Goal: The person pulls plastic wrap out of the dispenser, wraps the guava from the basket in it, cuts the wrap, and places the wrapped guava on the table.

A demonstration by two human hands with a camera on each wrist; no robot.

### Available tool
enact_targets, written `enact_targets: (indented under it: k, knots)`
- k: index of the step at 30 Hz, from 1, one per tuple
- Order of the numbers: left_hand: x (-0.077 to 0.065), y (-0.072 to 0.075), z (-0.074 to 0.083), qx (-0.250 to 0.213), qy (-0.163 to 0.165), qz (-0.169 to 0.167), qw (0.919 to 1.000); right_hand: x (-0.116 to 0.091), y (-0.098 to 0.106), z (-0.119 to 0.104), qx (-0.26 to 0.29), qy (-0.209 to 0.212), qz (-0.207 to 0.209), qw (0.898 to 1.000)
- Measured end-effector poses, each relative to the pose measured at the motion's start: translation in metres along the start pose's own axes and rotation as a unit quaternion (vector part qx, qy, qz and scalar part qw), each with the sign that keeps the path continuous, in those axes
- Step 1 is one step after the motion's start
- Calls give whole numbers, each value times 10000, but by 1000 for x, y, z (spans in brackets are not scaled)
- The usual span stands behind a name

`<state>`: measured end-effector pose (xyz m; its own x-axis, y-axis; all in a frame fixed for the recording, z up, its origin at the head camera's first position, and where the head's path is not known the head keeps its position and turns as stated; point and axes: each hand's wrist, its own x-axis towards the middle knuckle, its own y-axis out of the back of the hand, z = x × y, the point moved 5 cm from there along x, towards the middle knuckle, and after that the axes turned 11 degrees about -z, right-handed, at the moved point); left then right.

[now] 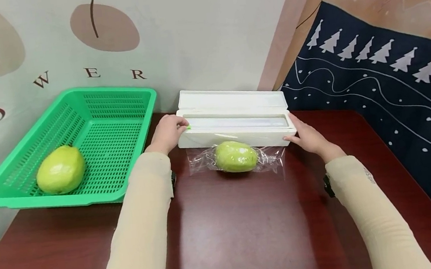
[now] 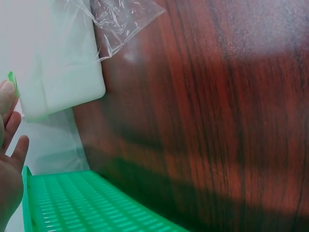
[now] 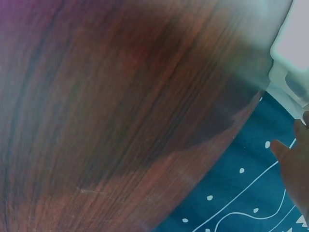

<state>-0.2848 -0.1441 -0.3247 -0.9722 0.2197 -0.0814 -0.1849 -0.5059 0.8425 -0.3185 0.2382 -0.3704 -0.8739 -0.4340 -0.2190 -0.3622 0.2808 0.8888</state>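
Note:
A white cling film box (image 1: 235, 134) lies on the table with its lid (image 1: 231, 100) raised at the back and a roll (image 1: 234, 123) inside. My left hand (image 1: 165, 133) is at its left end, pinching a small green slide cutter (image 2: 13, 83) on the front edge. The right hand (image 1: 308, 135) touches the box's right end, with the thumb toward the front and fingers fairly straight. In front of the box sits a yellow-green, guava-like fruit (image 1: 236, 156) under clear film (image 1: 271, 158), which spreads out on both sides of it.
A green plastic basket (image 1: 123, 157) stands on the left with another yellow-green fruit (image 1: 60, 169) in it. The dark red wooden table (image 1: 241, 228) lies below. A pale printed cloth (image 1: 197, 35) hangs behind, and a navy tree-patterned cloth (image 1: 393, 102) hangs on the right.

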Motion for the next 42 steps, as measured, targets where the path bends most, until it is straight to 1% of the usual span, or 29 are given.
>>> enact_targets:
  k: [5, 9, 17, 23, 28, 31, 34, 38, 42]
  knots:
    - [0, 0, -1, 64, 16, 6, 10000, 2, 0, 0, -71, -104, -104, 9999]
    - [0, -2, -5, -107, 105, 36, 9999, 2, -1, 2, -78, -125, -109, 9998]
    - [-2, -6, -10, -427, 151, 126, 9989, 0, -2, 3, -55, -129, -133, 9998]
    - [-4, -9, -13, -787, 88, 338, 9963, 1, -2, 4, -98, -128, -108, 9998]
    - [-6, -10, -14, -927, 12, 519, 9943, 1, -2, 2, -115, -26, -62, 9999]
    - [-7, -11, -14, -872, -77, 630, 9942, 1, -1, 1, -93, -27, -45, 9999]
    - [-7, -12, -13, -631, -198, 718, 9952, 0, -1, 1, -54, -66, -85, 9999]
    - [-9, -12, -15, -424, -109, 880, 9952, -1, 0, 1, -26, -81, -141, 9999]
    - [-10, -11, -17, -431, 0, 929, 9947, -1, 1, 1, -85, -12, -72, 9999]
